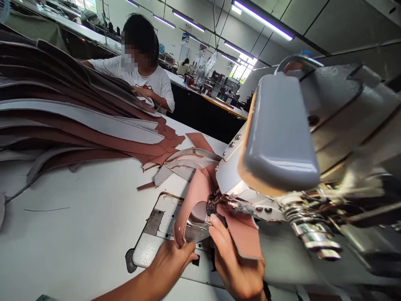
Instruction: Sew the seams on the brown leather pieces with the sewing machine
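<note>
A pink leather shoe upper (194,200) lies curved under the presser foot (213,205) of an industrial sewing machine (278,142). My left hand (169,263) pinches its near edge at the lower left of the opening. My right hand (234,263) holds a flat pink panel (244,230) of the same piece, with the thumb pressed on it next to the needle area. The needle itself is hidden among the machine parts. The grey machine head fills the right side of the view, above both hands.
A long stack of brown and grey cut leather pieces (78,121) lies on the white work table (78,209), with loose cut pieces (181,165) near the machine. A masked co-worker (140,62) sits beyond the stack. Further workbenches with machines stand in the background.
</note>
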`<action>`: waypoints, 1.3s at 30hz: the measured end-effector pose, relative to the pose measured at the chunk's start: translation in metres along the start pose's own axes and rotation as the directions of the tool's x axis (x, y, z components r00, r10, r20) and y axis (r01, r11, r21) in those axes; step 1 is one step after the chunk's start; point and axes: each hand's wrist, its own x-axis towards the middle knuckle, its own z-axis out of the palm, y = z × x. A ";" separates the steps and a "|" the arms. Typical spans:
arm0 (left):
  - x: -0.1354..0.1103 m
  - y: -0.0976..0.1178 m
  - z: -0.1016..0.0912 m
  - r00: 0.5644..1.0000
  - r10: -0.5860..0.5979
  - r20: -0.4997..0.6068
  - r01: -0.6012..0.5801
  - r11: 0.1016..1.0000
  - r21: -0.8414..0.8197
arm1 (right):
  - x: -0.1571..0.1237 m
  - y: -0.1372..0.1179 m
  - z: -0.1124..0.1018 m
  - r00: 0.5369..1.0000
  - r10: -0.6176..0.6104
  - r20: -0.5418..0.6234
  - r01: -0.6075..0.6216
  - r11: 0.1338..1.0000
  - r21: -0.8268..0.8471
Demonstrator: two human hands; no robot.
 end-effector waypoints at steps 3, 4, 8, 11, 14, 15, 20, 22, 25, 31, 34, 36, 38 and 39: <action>-0.003 0.014 -0.009 0.999 -0.008 0.039 0.011 0.997 -0.075 | -0.006 -0.006 0.000 0.996 0.054 -0.072 -0.053 0.998 0.018; -0.004 0.019 -0.012 0.999 -0.013 0.052 0.018 0.994 -0.106 | -0.010 -0.008 0.000 0.993 0.074 -0.094 -0.072 0.997 0.026; -0.008 0.032 -0.021 0.991 -0.033 0.128 0.058 0.979 -0.197 | -0.030 -0.019 0.001 0.974 0.201 -0.103 -0.184 0.970 0.158; -0.006 0.030 -0.025 0.982 -0.077 0.170 0.102 0.984 -0.143 | -0.045 -0.025 0.005 0.944 0.323 -0.063 -0.303 0.928 0.216; -0.004 0.022 -0.027 0.974 -0.162 0.156 0.162 0.987 0.014 | -0.059 -0.026 0.007 0.922 0.386 -0.019 -0.375 0.906 0.197; -0.004 0.020 -0.029 0.972 -0.185 0.146 0.177 0.982 0.068 | -0.063 -0.024 0.006 0.918 0.396 -0.030 -0.385 0.906 0.177; -0.013 0.009 -0.068 0.968 -0.248 0.029 0.233 0.939 0.252 | -0.067 -0.014 -0.012 0.763 0.624 -0.166 -0.635 0.772 -0.017; -0.012 0.012 -0.098 0.963 -0.242 -0.122 0.267 0.919 0.290 | -0.057 -0.009 -0.020 0.765 0.621 -0.171 -0.626 0.780 0.029; 0.003 0.031 -0.139 0.927 -0.080 -0.365 0.189 0.943 0.275 | -0.028 -0.002 -0.025 0.906 0.380 -0.188 -0.372 0.925 0.077; 0.041 0.071 -0.147 0.889 0.396 -0.230 -0.373 0.917 0.137 | 0.013 0.006 -0.018 0.891 0.324 -0.318 -0.358 0.932 -0.055; 0.045 0.069 -0.136 0.906 0.367 -0.213 -0.342 0.928 0.147 | 0.010 0.009 -0.015 0.880 0.314 -0.357 -0.357 0.932 -0.059; 0.044 0.066 -0.134 0.909 0.360 -0.209 -0.334 0.930 0.151 | 0.006 0.011 -0.014 0.880 0.308 -0.362 -0.326 0.945 0.012; 0.042 0.066 -0.135 0.912 0.360 -0.199 -0.333 0.930 0.158 | 0.004 0.013 -0.015 0.896 0.293 -0.334 -0.295 0.954 0.046; 0.041 0.067 -0.136 0.912 0.361 -0.193 -0.333 0.929 0.163 | 0.004 0.013 -0.015 0.898 0.293 -0.329 -0.297 0.954 0.040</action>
